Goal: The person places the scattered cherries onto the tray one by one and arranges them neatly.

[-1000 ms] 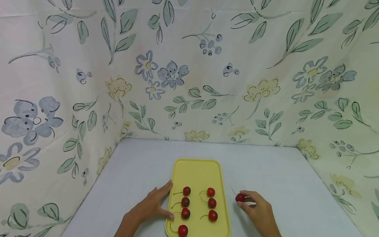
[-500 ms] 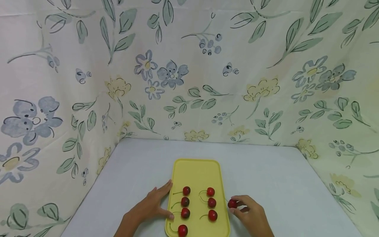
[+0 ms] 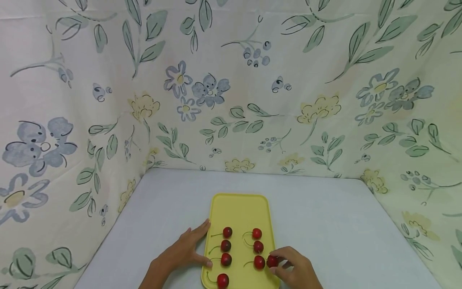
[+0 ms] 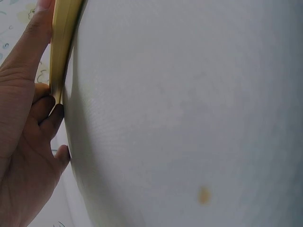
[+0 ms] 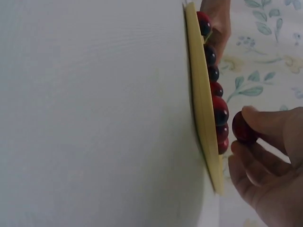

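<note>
A yellow rectangular tray (image 3: pixel 240 212) lies on the white table with two columns of red stemmed cherries on it. The left column has several cherries (image 3: pixel 225 246); three cherries (image 3: pixel 258 247) form the right one. My left hand (image 3: pixel 183 249) rests spread against the tray's left edge, its thumb over the rim and its fingers along the side. Between thumb and fingers of my right hand (image 3: pixel 296 268) is another cherry (image 5: pixel 244 128), pinched over the tray's right side, beside the nearest cherry of the right column. The right wrist view shows it above the tray's surface.
White table (image 3: pixel 335 216) surrounds the tray on its left, right and far sides. Floral cloth (image 3: pixel 231 80) hangs behind the table and along both sides. The tray's near end runs to the bottom of the head view.
My right hand has carried its cherry left and nearer, from beside the tray to over its right side. The left hand and the tray have stayed put.
</note>
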Available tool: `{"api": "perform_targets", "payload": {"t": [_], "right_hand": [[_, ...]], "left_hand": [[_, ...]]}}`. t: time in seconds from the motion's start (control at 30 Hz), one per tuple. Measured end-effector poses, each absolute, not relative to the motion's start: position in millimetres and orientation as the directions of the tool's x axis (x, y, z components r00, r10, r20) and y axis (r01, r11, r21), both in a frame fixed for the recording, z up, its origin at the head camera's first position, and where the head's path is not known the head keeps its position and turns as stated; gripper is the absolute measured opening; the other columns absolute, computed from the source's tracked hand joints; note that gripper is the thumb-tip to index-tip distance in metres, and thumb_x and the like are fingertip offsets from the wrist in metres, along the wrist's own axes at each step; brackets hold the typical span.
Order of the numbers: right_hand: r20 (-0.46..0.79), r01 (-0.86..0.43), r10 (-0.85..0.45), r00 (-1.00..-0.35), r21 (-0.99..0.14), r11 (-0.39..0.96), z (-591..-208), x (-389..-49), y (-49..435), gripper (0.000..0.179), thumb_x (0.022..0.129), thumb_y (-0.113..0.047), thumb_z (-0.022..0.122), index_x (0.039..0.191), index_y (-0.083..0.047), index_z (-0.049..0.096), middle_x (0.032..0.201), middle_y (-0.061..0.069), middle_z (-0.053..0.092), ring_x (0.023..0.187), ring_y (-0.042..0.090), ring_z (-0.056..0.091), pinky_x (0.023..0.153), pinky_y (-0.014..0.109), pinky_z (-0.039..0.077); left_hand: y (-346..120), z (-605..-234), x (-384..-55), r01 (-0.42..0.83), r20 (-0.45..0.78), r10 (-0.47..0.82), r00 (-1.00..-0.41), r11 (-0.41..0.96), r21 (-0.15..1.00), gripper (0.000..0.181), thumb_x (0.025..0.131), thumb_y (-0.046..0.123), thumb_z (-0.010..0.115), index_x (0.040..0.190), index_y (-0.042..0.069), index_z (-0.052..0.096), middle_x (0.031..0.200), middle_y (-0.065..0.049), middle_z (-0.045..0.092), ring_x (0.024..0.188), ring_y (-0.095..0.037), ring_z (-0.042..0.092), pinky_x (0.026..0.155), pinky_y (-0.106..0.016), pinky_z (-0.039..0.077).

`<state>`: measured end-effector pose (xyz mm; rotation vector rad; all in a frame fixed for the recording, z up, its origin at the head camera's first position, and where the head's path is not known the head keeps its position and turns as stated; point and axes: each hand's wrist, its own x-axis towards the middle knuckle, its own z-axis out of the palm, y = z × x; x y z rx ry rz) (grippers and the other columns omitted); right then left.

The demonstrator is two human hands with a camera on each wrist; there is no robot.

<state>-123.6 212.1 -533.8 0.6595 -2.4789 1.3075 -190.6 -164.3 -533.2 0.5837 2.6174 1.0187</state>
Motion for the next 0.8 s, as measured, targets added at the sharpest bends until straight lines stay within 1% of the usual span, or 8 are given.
{"api": "perform_targets", "payload": {"t": [0.13, 0.3, 0.4, 0.53, 0.67, 0.73, 0.8], "right_hand": [[0.4, -0.526, -0.349, -0.848, -0.719, 0.454, -535, -121, 211, 0.031, 0.083, -0.01, 0.09, 0.111, -0.011, 0.077, 0.101, -0.004, 0.074, 0.087, 0.001, 0.067, 0.065, 0.024, 0.061], [0.306, -0.481, -0.414, -0.858, -0.762, 0.434, -534, -119, 210, 0.029, 0.085, -0.014, 0.088, 0.112, -0.011, 0.078, 0.104, -0.006, 0.074, 0.089, -0.002, 0.064, 0.068, 0.023, 0.06], [0.276, -0.473, -0.446, -0.851, -0.772, 0.425, -535, -118, 210, 0.028, 0.087, -0.015, 0.087, 0.112, -0.009, 0.076, 0.104, -0.007, 0.073, 0.089, -0.004, 0.064, 0.068, 0.023, 0.058], [0.291, -0.509, -0.484, -0.825, -0.755, 0.413, -539, -118, 210, 0.028, 0.088, -0.017, 0.087, 0.113, -0.009, 0.076, 0.103, -0.009, 0.072, 0.089, -0.004, 0.063, 0.068, 0.021, 0.055], [0.379, -0.606, -0.525, -0.762, -0.704, 0.37, -547, -120, 209, 0.03, 0.086, -0.014, 0.088, 0.113, -0.009, 0.076, 0.103, -0.007, 0.072, 0.09, -0.002, 0.064, 0.068, 0.019, 0.054], [0.393, -0.626, -0.541, -0.744, -0.694, 0.357, -548, -119, 208, 0.03, 0.087, -0.013, 0.088, 0.114, -0.009, 0.075, 0.104, -0.006, 0.073, 0.091, -0.002, 0.065, 0.068, 0.019, 0.055], [0.375, -0.619, -0.551, -0.745, -0.697, 0.361, -548, -118, 207, 0.029, 0.087, -0.013, 0.087, 0.114, -0.01, 0.075, 0.105, -0.006, 0.073, 0.093, -0.002, 0.065, 0.07, 0.02, 0.055]], "left_hand": [[-164, -533, -191, 0.278, -0.096, 0.463, -0.881, 0.671, 0.687, 0.125, 0.073, 0.058, 0.091, 0.167, 0.005, 0.029, 0.175, -0.01, 0.027, 0.16, -0.037, 0.029, 0.13, -0.067, 0.013], [-164, -533, -191, 0.279, -0.096, 0.465, -0.88, 0.67, 0.688, 0.125, 0.073, 0.058, 0.092, 0.167, 0.005, 0.029, 0.175, -0.011, 0.027, 0.159, -0.038, 0.029, 0.13, -0.067, 0.014], [-164, -533, -191, 0.274, -0.103, 0.465, -0.879, 0.67, 0.69, 0.125, 0.073, 0.058, 0.092, 0.167, 0.005, 0.029, 0.175, -0.011, 0.026, 0.16, -0.038, 0.029, 0.13, -0.067, 0.014], [-164, -534, -191, 0.276, -0.1, 0.464, -0.88, 0.671, 0.689, 0.126, 0.073, 0.058, 0.092, 0.167, 0.005, 0.028, 0.175, -0.011, 0.026, 0.16, -0.037, 0.029, 0.13, -0.066, 0.014], [-164, -534, -191, 0.273, -0.101, 0.462, -0.881, 0.67, 0.69, 0.126, 0.073, 0.058, 0.092, 0.167, 0.005, 0.028, 0.175, -0.01, 0.026, 0.16, -0.037, 0.029, 0.13, -0.066, 0.013], [-164, -534, -191, 0.273, -0.1, 0.462, -0.881, 0.67, 0.691, 0.126, 0.073, 0.058, 0.092, 0.167, 0.005, 0.028, 0.175, -0.01, 0.026, 0.16, -0.037, 0.029, 0.13, -0.066, 0.013], [-164, -534, -191, 0.274, -0.099, 0.463, -0.881, 0.669, 0.691, 0.126, 0.073, 0.058, 0.091, 0.167, 0.005, 0.028, 0.175, -0.01, 0.026, 0.16, -0.037, 0.029, 0.13, -0.066, 0.013]]}}
